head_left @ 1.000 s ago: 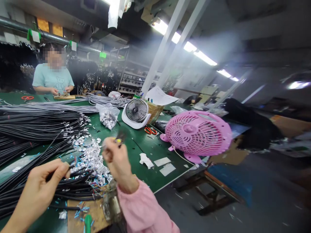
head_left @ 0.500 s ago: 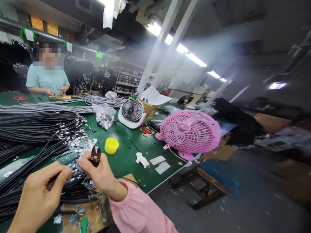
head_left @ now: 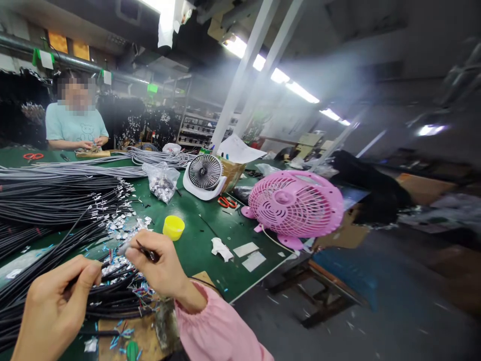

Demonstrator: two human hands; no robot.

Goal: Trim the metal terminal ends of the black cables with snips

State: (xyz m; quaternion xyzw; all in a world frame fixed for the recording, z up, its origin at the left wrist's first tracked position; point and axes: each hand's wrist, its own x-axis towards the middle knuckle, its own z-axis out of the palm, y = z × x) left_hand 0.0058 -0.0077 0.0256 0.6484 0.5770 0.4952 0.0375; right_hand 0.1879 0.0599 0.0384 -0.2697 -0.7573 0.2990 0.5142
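Observation:
My right hand (head_left: 165, 265) is closed round small dark thread snips (head_left: 148, 252), and its thumb and index finger pinch a blurred greyish bit, perhaps foil. To its left, my left hand (head_left: 56, 301) is closed in a pinch on what looks like a black cable, mostly hidden by the fingers. Both hands hover over a bundle of black cables (head_left: 112, 307) with stripped ends and coloured wires. Scraps of silver foil (head_left: 126, 220) and blue bits lie behind and between the hands.
A yellow cup (head_left: 173, 228) stands beyond my right hand. Farther off are a bag of metal parts (head_left: 161, 181), a white fan (head_left: 205, 175), orange scissors (head_left: 227, 202) and a pink fan (head_left: 295, 203). Across the green table sits a person (head_left: 77, 125) working with both hands.
The snips have tipped from pointing up to lying across my right hand, pointing left. My left hand has shifted slightly left and the gap between the hands has widened.

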